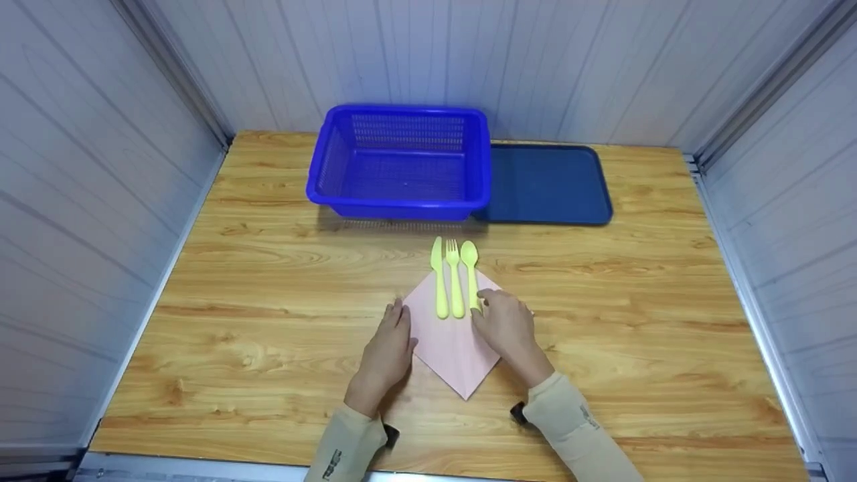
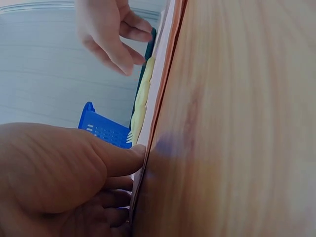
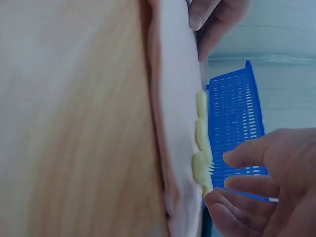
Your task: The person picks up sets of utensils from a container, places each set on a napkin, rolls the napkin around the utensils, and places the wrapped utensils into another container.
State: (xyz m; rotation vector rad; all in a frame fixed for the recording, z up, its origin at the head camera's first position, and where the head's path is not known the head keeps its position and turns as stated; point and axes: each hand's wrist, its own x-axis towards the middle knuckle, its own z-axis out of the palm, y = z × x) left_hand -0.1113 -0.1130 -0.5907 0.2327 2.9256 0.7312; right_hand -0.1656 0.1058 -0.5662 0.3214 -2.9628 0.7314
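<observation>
1) The pink napkin (image 1: 455,361) lies on the counter (image 1: 268,301), one corner pointing toward the person
2) On the napkin's far half a yellow knife (image 1: 440,281), fork (image 1: 456,284) and spoon (image 1: 469,254) lie side by side, left to right, heads reaching past its far edges
3) The left hand (image 1: 388,348) rests at the napkin's left corner, fingers extended close together, thumb on the edge
4) The right hand (image 1: 507,325) is over the napkin's right side, by the spoon's handle, fingers bent and spread apart; whether they touch the spoon I cannot tell
5) Beyond the napkin stands a blue basket (image 1: 402,211)
6) Beyond the napkin, to the right, lies a dark tray (image 1: 549,187)
</observation>
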